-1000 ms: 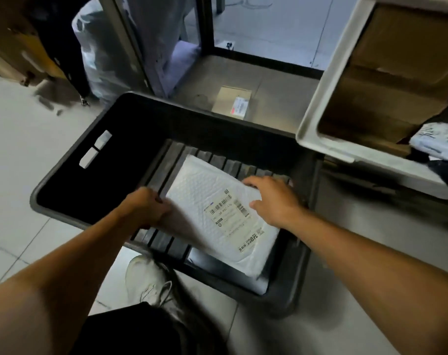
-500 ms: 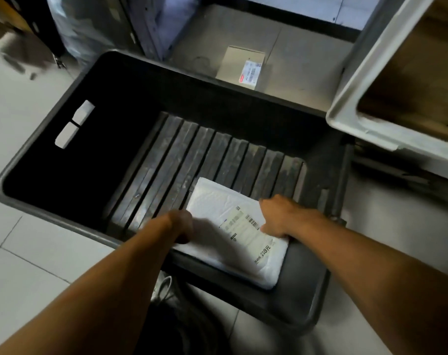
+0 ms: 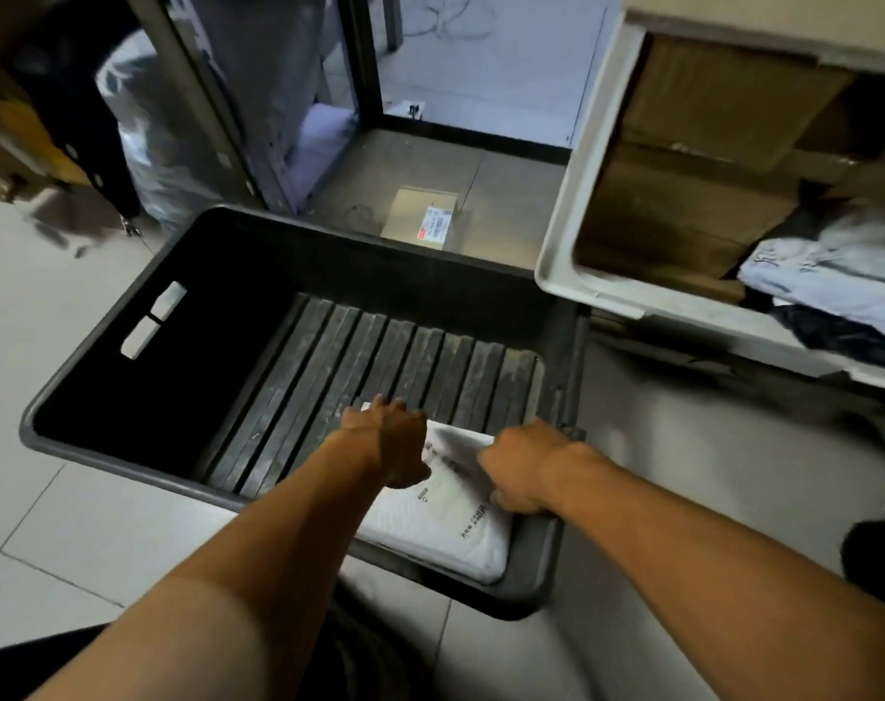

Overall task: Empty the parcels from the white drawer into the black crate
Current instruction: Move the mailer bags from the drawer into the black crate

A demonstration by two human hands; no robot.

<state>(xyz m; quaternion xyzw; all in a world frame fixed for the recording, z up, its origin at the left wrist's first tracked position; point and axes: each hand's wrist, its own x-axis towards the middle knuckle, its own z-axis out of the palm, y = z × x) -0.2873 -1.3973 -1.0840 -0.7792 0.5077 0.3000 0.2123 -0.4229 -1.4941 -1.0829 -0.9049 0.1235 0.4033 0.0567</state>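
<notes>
The black crate (image 3: 101, 376) stands on the floor with a ribbed bottom. One white padded parcel (image 3: 445, 528) with a printed label lies flat in its near right corner. My left hand (image 3: 389, 442) hovers over the parcel's far left part with relaxed fingers. At the parcel's right edge is my right hand (image 3: 526, 468), its fingers loosely curled; no grip shows. The white drawer (image 3: 561, 245) stands pulled out at the upper right. It holds brown cardboard boxes (image 3: 683, 194) and a pale printed bag parcel (image 3: 830, 275).
A small cardboard box (image 3: 420, 220) with a label lies on the floor just behind the crate. A metal rack frame (image 3: 364, 68) and a plastic-wrapped bundle (image 3: 146, 134) stand at the back left. Pale tiled floor (image 3: 35, 306) lies to the left.
The parcel went down from mid-crate into the near right corner and now lies flat. Both hands have drawn back over it, and the right hand's fingers have curled. The view has tilted up.
</notes>
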